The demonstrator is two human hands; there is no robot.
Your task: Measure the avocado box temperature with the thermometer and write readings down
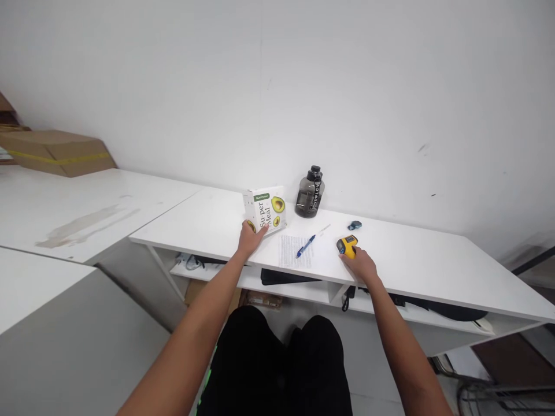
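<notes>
Evidently mid-grip, the left hand (250, 238) pinches the white box (266, 209) left of the pen (306, 246) while the right hand (363, 266) has fingers round the yellow device (347, 245) to the pen's right (moving either would call for steadiness).

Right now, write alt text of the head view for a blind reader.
A person's left hand holds a Su-per Meal box, the right hand a yellow device, at a white desk bearing a printed sheet, blue pen and dark bottle.

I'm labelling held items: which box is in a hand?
The white box printed with avocados, held in the left hand; the brown, yellow-striped box sits untouched at the picture's left.
</notes>
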